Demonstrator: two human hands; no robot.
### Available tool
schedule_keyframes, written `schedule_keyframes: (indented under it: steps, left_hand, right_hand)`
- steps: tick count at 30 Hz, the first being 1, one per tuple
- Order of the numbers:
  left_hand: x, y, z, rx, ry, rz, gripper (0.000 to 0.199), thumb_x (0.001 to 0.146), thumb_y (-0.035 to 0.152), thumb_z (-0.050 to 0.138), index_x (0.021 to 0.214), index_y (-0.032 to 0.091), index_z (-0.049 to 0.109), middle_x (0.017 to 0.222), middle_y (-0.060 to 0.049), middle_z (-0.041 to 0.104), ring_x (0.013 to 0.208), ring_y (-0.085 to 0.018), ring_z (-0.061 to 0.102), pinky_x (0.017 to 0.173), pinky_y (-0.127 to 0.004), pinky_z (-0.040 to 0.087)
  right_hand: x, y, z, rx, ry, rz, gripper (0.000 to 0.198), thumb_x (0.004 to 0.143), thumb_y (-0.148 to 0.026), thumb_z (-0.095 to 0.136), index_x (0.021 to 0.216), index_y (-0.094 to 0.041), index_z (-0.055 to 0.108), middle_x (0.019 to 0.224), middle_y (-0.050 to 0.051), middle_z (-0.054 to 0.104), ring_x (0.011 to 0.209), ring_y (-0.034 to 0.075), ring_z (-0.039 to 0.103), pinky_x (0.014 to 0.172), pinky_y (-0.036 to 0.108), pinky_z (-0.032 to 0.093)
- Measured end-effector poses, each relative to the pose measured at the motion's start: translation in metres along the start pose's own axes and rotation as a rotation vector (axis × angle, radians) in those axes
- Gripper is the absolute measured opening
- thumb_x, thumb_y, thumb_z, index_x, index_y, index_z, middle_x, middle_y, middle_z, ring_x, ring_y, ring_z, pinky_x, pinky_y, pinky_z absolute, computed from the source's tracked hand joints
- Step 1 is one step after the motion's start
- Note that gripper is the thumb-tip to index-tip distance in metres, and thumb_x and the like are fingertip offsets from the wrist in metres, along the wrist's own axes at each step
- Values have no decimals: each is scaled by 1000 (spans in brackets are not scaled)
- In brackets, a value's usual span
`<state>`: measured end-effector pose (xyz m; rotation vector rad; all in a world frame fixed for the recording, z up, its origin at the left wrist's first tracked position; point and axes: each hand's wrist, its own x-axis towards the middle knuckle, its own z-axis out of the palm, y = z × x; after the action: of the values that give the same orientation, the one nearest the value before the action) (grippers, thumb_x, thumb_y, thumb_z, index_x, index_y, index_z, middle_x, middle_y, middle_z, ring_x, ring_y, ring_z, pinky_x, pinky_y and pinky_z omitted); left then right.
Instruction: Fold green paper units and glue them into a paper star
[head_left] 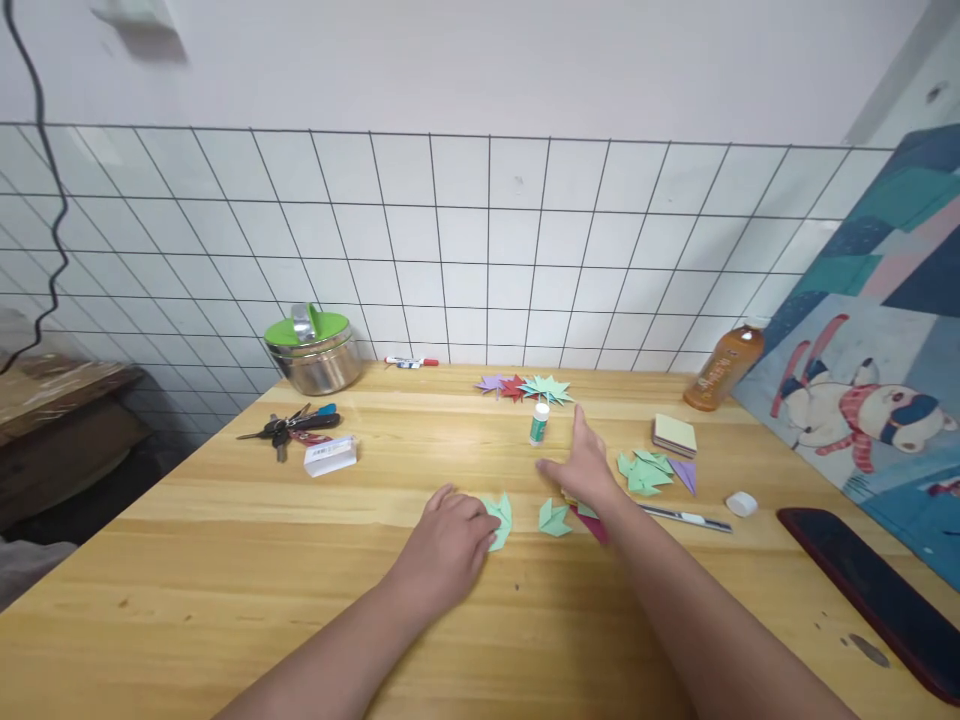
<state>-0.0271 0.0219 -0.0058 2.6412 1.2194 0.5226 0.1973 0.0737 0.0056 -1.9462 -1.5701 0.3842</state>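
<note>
My left hand (450, 538) rests on the wood with its fingers curled over the edge of a light green folded paper piece (501, 522). My right hand (586, 465) is stretched forward, thumb and fingers apart, with nothing in it. Just beyond it a glue stick (538, 424) with a green label stands upright. Between my hands lies another green folded paper piece (554, 518). Partly hidden under my right wrist is a dark pink paper piece (591, 524). More green folded pieces (645, 471) and a purple one (684, 475) lie to the right.
Purple, red and green paper stars (546, 388) lie at the back. Right: a paper stack (674, 434), a cutter knife (686, 517), a white cap (742, 503), a phone (874, 595), a bottle (726, 368). Left: a pot (315, 355), keys (289, 428), a small white box (331, 457).
</note>
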Motion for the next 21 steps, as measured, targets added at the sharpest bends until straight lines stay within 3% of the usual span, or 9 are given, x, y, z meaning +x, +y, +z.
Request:
schedule_keyframes:
  steps: [3, 6, 9, 13, 15, 17, 21]
  left_hand:
    - [-2, 2, -5, -14, 28, -1, 21, 83, 20, 51, 99, 25, 62, 87, -2, 62, 88, -18, 55, 94, -41, 33]
    - [-3, 4, -8, -6, 25, 30, 19, 80, 22, 54, 97, 23, 62, 97, -4, 61, 93, -20, 54, 86, -36, 40]
    - [-6, 6, -6, 27, -46, 81, 21, 81, 26, 55, 100, 23, 60, 102, -5, 61, 99, -22, 53, 87, -36, 40]
    - [-9, 6, -4, 13, -103, 153, 19, 84, 28, 51, 99, 22, 61, 103, -5, 63, 102, -21, 54, 90, -36, 40]
    - [-7, 3, -4, -39, -119, 234, 18, 84, 28, 50, 97, 23, 62, 103, -3, 64, 102, -20, 55, 91, -36, 39]
    - [-3, 1, -4, -93, -132, 296, 17, 84, 27, 50, 95, 23, 62, 103, -2, 64, 100, -19, 56, 90, -33, 40]
    - [5, 0, -2, -117, -118, 274, 18, 81, 26, 54, 97, 23, 63, 106, -2, 62, 99, -19, 55, 89, -33, 42]
  right_hand:
    - [19, 0, 16, 14, -27, 36, 97, 57, -42, 68, 139, -20, 20, 129, 12, 46, 125, 30, 33, 95, 38, 34]
    - [32, 0, 26, 7, -40, -11, 60, 64, -37, 65, 119, -22, 48, 112, 10, 59, 114, 30, 46, 89, 37, 37]
    - [34, -4, 24, 27, -58, -43, 29, 76, -33, 54, 103, -22, 56, 103, 9, 64, 102, 26, 55, 82, 35, 40]
    - [4, -14, 3, 88, -89, -150, 29, 86, -31, 42, 113, -25, 48, 106, 5, 63, 98, 20, 58, 81, 31, 42]
    - [-22, -14, -12, 114, -67, -309, 31, 87, -31, 41, 117, -26, 48, 113, 5, 59, 106, 21, 53, 87, 34, 39]
    - [-46, -10, -26, 148, -126, -423, 32, 87, -33, 41, 117, -26, 51, 109, 7, 58, 101, 21, 54, 83, 34, 43]
    - [-71, -2, -44, 392, -190, -313, 24, 82, -40, 52, 96, -22, 61, 88, 5, 61, 75, 18, 59, 56, 25, 46]
